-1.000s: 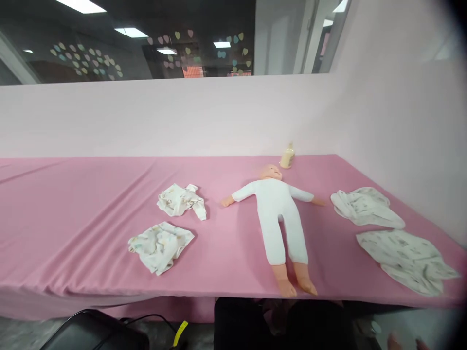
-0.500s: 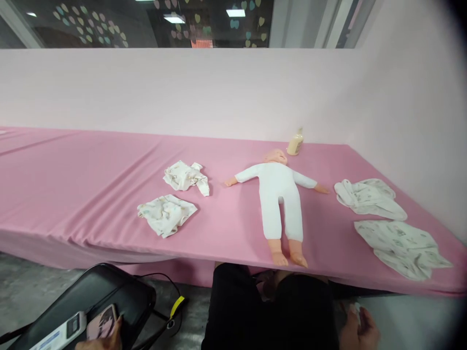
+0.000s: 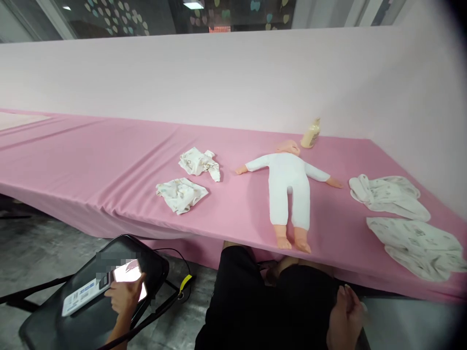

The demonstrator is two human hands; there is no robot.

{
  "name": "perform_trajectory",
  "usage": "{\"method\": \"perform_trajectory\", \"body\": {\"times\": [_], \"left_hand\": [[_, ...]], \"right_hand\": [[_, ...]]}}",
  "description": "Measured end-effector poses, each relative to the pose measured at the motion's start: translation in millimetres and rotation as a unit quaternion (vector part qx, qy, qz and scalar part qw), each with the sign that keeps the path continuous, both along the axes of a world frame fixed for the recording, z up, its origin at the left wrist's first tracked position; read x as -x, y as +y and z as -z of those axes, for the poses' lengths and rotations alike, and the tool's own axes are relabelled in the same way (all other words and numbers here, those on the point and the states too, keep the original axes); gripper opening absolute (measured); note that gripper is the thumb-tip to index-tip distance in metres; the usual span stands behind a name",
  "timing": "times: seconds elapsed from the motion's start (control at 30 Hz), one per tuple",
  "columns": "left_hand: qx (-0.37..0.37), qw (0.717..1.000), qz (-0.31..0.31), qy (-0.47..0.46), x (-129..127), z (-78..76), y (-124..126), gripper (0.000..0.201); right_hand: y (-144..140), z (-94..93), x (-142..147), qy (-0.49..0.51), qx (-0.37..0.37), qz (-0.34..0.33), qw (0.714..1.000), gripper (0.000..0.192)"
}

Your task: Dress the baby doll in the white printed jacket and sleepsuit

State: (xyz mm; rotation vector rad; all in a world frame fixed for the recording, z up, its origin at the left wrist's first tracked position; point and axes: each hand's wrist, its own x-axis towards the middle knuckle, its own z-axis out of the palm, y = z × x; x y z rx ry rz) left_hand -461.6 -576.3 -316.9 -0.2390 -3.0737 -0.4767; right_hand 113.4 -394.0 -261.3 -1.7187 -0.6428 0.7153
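My left hand is over a phone with a bright, lit screen, lying on the black chair seat. A finger reaches onto the phone; the fingers are partly spread. Beside it, nearly touching, lies a long white device with a small dark display. At the lower right, next to my thigh, my right hand is closed, fingertips pinched together. Something small and whitish shows at its edge, too blurred to name. A baby doll in a white body suit lies on its back on the pink-covered table, its feet towards me.
Two crumpled white printed baby garments, an upper one and a lower one, lie left of the doll. Two more printed cloths, one above another, lie to its right. A cream pump bottle stands near the wall.
My left hand has moved up over the phone, whose screen is now bright. My right hand has shifted slightly left and up. The view has turned a little left and down; the doll and cloths lie unchanged.
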Motion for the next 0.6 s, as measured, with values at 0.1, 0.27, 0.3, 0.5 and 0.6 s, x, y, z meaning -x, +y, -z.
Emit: {"method": "perform_trajectory", "body": {"times": [0.1,0.27,0.3,0.5,0.6], "left_hand": [[-0.003,0.999,-0.032,0.021,6,6.8,2,0.087],[-0.008,1.0,-0.018,-0.009,5,0.2,4,0.092],[-0.012,1.0,-0.017,-0.011,5,-0.2,4,0.092],[-0.012,1.0,-0.019,-0.006,3,5.4,3,0.087],[-0.011,1.0,-0.012,-0.01,0,6.2,1,0.087]], "right_hand": [[-2,-4.9,4,0.022,-0.01,-0.015,1.0,0.074],[-3,-12.7,10,0.031,-0.012,-0.015,0.999,0.07],[-3,-12.8,10,0.026,-0.007,-0.013,1.0,0.07],[-2,-1.2,5,0.008,0.003,-0.013,1.0,0.068],[-2,5.1,3,0.009,-0.001,-0.01,1.0,0.065]]}}
